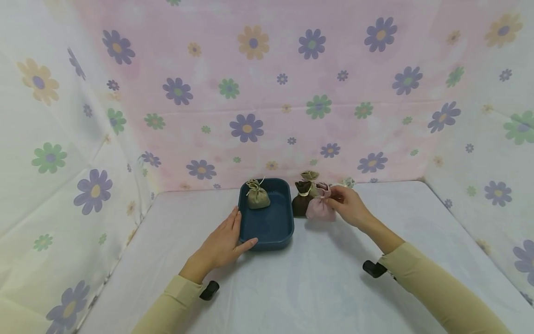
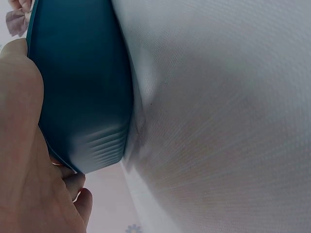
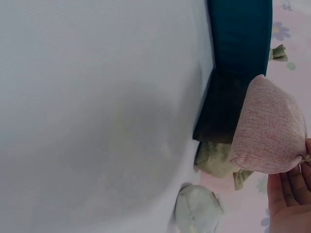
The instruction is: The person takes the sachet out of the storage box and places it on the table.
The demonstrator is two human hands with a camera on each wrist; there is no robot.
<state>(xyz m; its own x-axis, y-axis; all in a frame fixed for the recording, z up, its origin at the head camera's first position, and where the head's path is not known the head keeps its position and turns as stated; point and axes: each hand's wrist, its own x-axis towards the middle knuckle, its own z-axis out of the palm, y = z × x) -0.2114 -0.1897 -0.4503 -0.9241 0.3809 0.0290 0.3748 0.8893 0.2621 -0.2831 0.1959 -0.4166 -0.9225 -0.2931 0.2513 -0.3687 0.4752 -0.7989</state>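
My right hand [image 1: 350,206] pinches a pink cloth pouch [image 1: 320,210] by its gathered neck. In the right wrist view the full body of this pink pouch [image 3: 269,128] hangs off my fingertips, in front of other pouches. My left hand [image 1: 221,243] lies against the left side of a dark blue rectangular tray [image 1: 267,232], fingers extended along the wall and thumb across the front rim. The left wrist view shows the same hand [image 2: 24,145] touching the tray's edge [image 2: 87,87]. Inside the tray, at its back left, sits an olive drawstring pouch [image 1: 258,198].
Right of the tray stands a dark brown pouch [image 1: 301,204], with an olive-green pouch [image 1: 310,176] behind it. A pale grey-green pouch [image 3: 197,209] sits farther right, mostly hidden behind my right hand in the head view. Flowered cloth walls [image 1: 267,93] enclose the white table [image 1: 325,287].
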